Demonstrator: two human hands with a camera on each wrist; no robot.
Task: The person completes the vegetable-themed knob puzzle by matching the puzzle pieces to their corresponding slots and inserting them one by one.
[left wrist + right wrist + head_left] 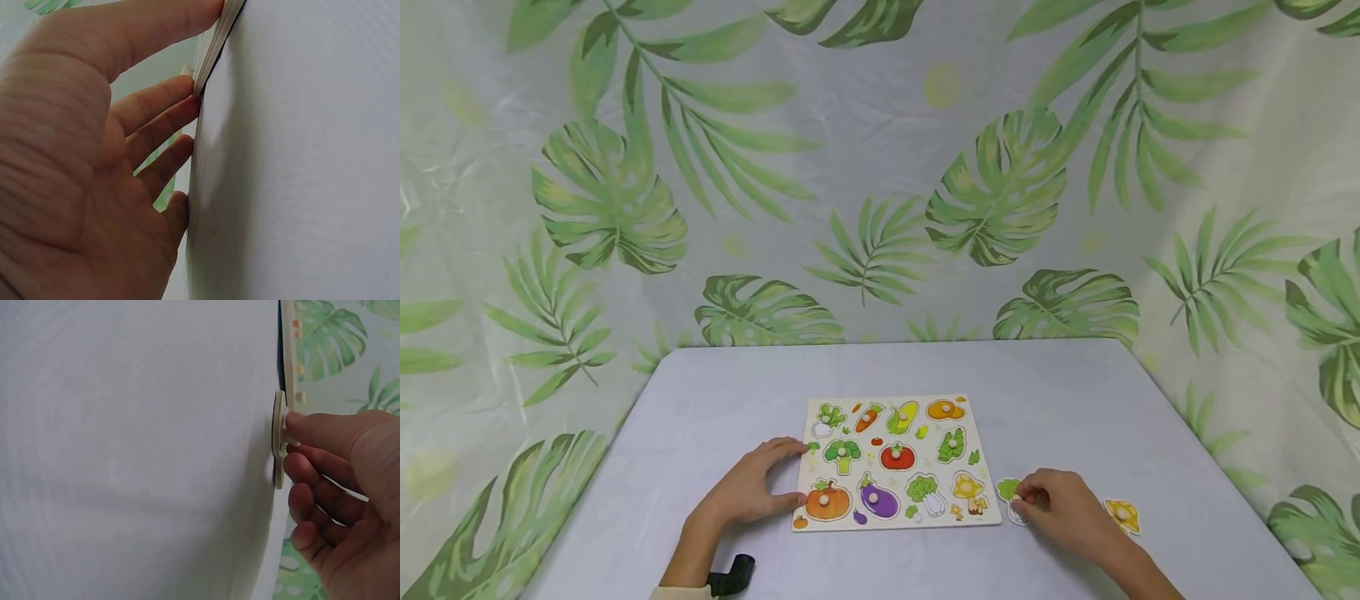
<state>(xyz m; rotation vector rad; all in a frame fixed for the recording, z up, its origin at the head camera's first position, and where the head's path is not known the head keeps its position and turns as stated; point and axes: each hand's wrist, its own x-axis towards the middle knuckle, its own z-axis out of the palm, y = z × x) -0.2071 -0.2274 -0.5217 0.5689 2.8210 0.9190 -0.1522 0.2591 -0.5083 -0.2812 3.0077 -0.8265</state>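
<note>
A wooden vegetable peg puzzle board (887, 463) lies flat on the table. Thumb and fingertips of my left hand (751, 482) touch its left edge; in the left wrist view the fingers (156, 103) are spread, nearly straight. Beside the board's lower right corner, my right hand (1067, 512) pinches the knob of a bok choy puzzle piece (1006, 490). The right wrist view shows this piece (279, 440) edge-on, close over the table, thumb on the knob. Part of it is hidden by the fingers. On the board, the bok choy (927, 495) and mushroom (970, 493) places show pictures without knobs.
To the right of my right hand lies a yellow mushroom piece (1122, 516) with a knob. Other knobbed pieces sit in the board, such as the eggplant (880, 502) and tomato (897, 457). A black object (741, 573) is by my left wrist. Leaf-patterned cloth (880, 167) surrounds the white table (715, 392).
</note>
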